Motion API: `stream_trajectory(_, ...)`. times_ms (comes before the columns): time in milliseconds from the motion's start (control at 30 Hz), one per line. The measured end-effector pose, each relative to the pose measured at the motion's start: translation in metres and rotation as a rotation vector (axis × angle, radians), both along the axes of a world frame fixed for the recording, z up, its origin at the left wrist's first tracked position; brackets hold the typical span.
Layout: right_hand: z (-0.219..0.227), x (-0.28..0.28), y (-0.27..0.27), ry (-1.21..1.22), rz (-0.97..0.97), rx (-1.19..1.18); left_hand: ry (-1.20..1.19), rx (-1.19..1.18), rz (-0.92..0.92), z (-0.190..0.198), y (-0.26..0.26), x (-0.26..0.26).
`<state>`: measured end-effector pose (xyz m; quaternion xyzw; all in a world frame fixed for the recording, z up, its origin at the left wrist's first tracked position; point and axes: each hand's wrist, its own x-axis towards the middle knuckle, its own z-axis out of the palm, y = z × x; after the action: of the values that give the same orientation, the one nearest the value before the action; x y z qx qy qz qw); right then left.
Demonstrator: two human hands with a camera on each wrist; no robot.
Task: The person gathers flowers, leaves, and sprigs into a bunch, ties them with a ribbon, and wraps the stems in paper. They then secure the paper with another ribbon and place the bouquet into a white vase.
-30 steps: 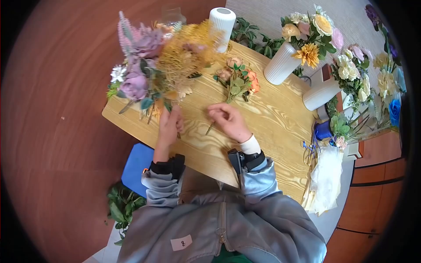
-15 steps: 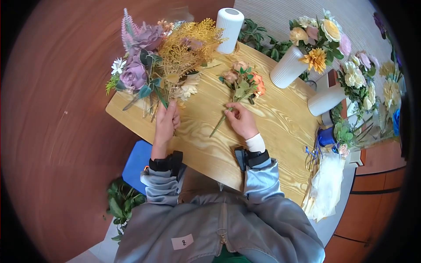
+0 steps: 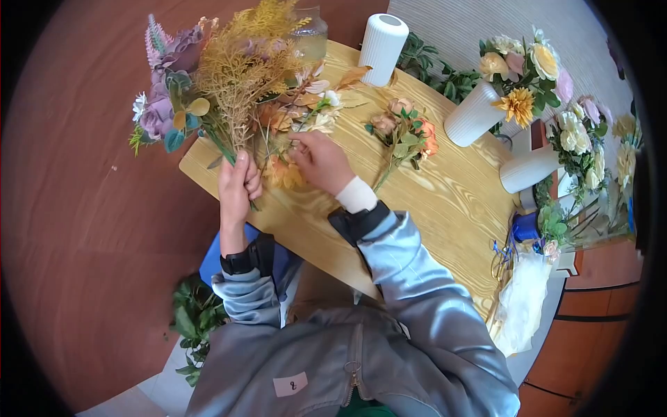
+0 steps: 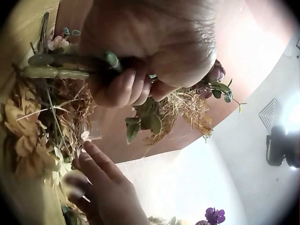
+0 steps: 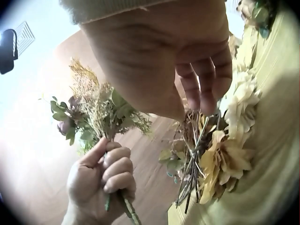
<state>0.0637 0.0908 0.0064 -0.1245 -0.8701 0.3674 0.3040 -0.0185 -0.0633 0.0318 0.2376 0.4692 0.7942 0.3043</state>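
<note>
In the head view my left hand (image 3: pixel 238 186) grips a bunch of artificial flowers by the stems. The bunch has purple roses (image 3: pixel 158 115), feathery yellow foliage (image 3: pixel 240 76) and green leaves, and the stem ends stick out below the fist. My right hand (image 3: pixel 325 164) reaches over a pile of loose flowers on the table, fingers loosely bent and apart. Its fingertips (image 5: pixel 206 105) are right at the thin brown stems (image 5: pixel 191 164) in the right wrist view. Beside these stems lie an orange-yellow flower (image 5: pixel 224 159) and cream blooms (image 5: pixel 241 101).
A small bunch of peach and orange roses (image 3: pixel 403 135) lies mid-table. An empty white ribbed vase (image 3: pixel 383 52) stands at the back beside a glass jar (image 3: pixel 310 38). Two filled white vases (image 3: pixel 472 115) are at the right, near blue ribbon (image 3: pixel 526 226) and white wrapping (image 3: pixel 522 299).
My right hand has let go of the peach and orange rose bunch, leaving it on the table, and moved left to the loose pile. My left hand has shifted left with its bunch.
</note>
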Motion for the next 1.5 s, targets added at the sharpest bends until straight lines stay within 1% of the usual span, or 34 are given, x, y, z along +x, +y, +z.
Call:
stream_trajectory(33, 0.000, -0.006, -0.001, -0.064, 0.025, 0.004, 0.003, 0.001, 0.002, 0.001, -0.002, -0.002)
stream_trajectory(67, 0.000, -0.013, -0.003, -0.062, 0.027, 0.007, 0.004, -0.006, 0.014, 0.002, -0.004, -0.003)
stream_trajectory(133, -0.005, -0.025, -0.002, -0.200, -0.032, 0.067, 0.007, -0.011, 0.028, 0.004, -0.007, -0.005)
stream_trajectory(167, -0.009, -0.028, 0.000, -0.200, -0.030, 0.068, 0.015, -0.040, 0.053, 0.005, -0.007, -0.005)
stream_trajectory(200, -0.013, -0.031, 0.004, -0.254, -0.058, 0.110, 0.023, -0.069, 0.078, 0.005, -0.008, -0.005)
stream_trajectory(233, -0.013, -0.031, 0.006, -0.310, -0.086, 0.151, 0.020, -0.068, 0.080, 0.005, -0.009, -0.006)
stream_trajectory(267, -0.013, -0.028, 0.008, -0.314, -0.083, 0.154, 0.017, -0.069, 0.073, 0.004, -0.010, -0.007)
stream_trajectory(333, -0.013, -0.014, 0.013, -0.125, -0.165, 0.021, 0.004, -0.067, 0.073, 0.001, -0.010, -0.007)
stream_trajectory(367, -0.015, -0.007, 0.015, -0.133, -0.158, 0.025, -0.009, -0.084, 0.070, -0.001, -0.009, -0.006)
stream_trajectory(433, -0.018, 0.006, 0.018, 0.069, -0.195, -0.243, -0.061, -0.096, 0.042, -0.007, -0.006, -0.007)
stream_trajectory(467, -0.017, 0.012, 0.018, 0.066, -0.188, -0.243, -0.063, -0.096, 0.049, -0.010, -0.004, -0.006)
stream_trajectory(533, -0.011, 0.024, 0.017, 0.133, -0.186, -0.541, -0.064, -0.104, 0.009, -0.015, 0.003, -0.002)
stream_trajectory(567, -0.002, 0.032, 0.012, 0.156, -0.141, -0.591, -0.087, -0.118, -0.008, -0.017, 0.006, -0.001)
stream_trajectory(600, 0.004, 0.036, 0.008, 0.158, -0.141, -0.587, -0.086, -0.114, -0.008, -0.019, 0.009, 0.001)
stream_trajectory(667, 0.013, 0.043, 0.001, 0.454, -0.114, -0.643, -0.068, -0.136, -0.024, -0.020, 0.015, 0.005)
stream_trajectory(700, 0.018, 0.046, -0.001, 0.469, -0.096, -0.667, -0.065, -0.132, -0.026, -0.021, 0.018, 0.007)
stream_trajectory(733, 0.023, 0.049, -0.004, 0.472, -0.096, -0.664, -0.073, -0.113, -0.030, -0.023, 0.021, 0.010)
stream_trajectory(800, 0.033, 0.054, -0.014, 0.617, -0.092, -0.670, -0.077, -0.092, -0.036, -0.025, 0.025, 0.014)
stream_trajectory(867, 0.042, 0.061, -0.021, 0.607, -0.092, -0.652, -0.073, -0.087, -0.054, -0.025, 0.028, 0.018)
stream_trajectory(933, 0.043, 0.065, -0.025, 0.543, -0.023, -0.588, -0.083, -0.073, -0.061, -0.026, 0.031, 0.023)
stream_trajectory(967, 0.046, 0.066, -0.028, 0.557, 0.039, -0.571, -0.096, -0.060, -0.064, -0.027, 0.033, 0.025)
stream_trajectory(1000, 0.045, 0.065, -0.031, 0.561, 0.037, -0.570, -0.093, -0.060, -0.068, -0.028, 0.034, 0.028)
stream_trajectory(1067, 0.042, 0.064, -0.036, 0.468, 0.132, -0.516, -0.205, -0.052, -0.135, -0.032, 0.035, 0.032)
stream_trajectory(1100, 0.045, 0.064, -0.037, 0.472, 0.131, -0.515, -0.201, -0.052, -0.138, -0.036, 0.036, 0.035)
stream_trajectory(1167, 0.052, 0.064, -0.039, 0.314, 0.214, -0.453, -0.129, -0.097, -0.112, -0.039, 0.040, 0.042)
stream_trajectory(1200, 0.053, 0.064, -0.039, 0.318, 0.213, -0.451, -0.125, -0.096, -0.114, -0.040, 0.041, 0.046)
stream_trajectory(1300, 0.053, 0.065, -0.041, 0.297, 0.186, -0.597, -0.181, -0.095, -0.094, -0.031, 0.042, 0.057)
stream_trajectory(1367, 0.048, 0.066, -0.041, 0.341, 0.162, -0.610, -0.071, -0.110, -0.159, -0.036, 0.040, 0.058)
stream_trajectory(1433, 0.049, 0.068, -0.042, 0.389, 0.129, -0.619, -0.016, -0.116, -0.172, -0.057, 0.038, 0.057)
stream_trajectory(1500, 0.054, 0.069, -0.045, 0.466, 0.070, -0.589, 0.040, -0.121, -0.184, -0.064, 0.041, 0.060)
